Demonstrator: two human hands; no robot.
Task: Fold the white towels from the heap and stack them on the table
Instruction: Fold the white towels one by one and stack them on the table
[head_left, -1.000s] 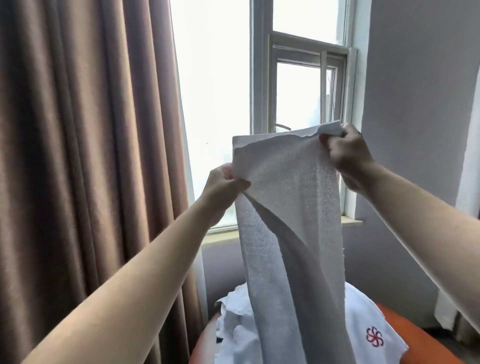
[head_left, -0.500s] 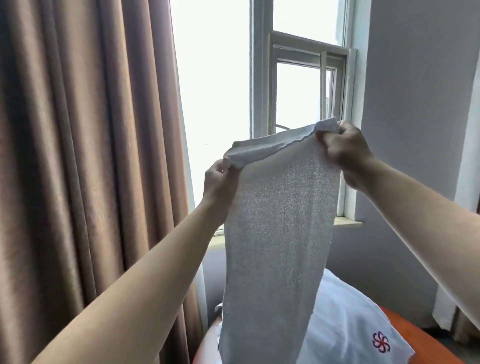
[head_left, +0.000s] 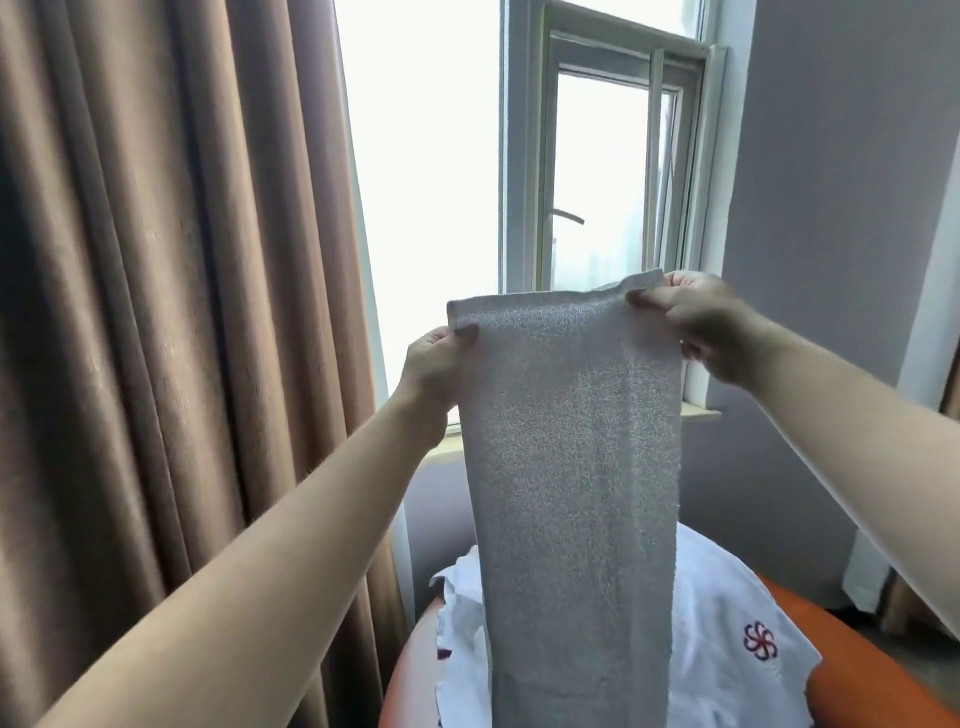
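— Up before the white-framed window (head_left: 524, 156), my left hand (head_left: 436, 358) pinches one top corner of the long white terry towel (head_left: 571, 467), and my right hand (head_left: 711, 327) pinches the other.
— Where does the towel hang?
— Straight down between them, its lower end in front of the heap of white towels (head_left: 727, 597) on the round orange desk (head_left: 872, 696); brown pleated curtain (head_left: 156, 312) at left.
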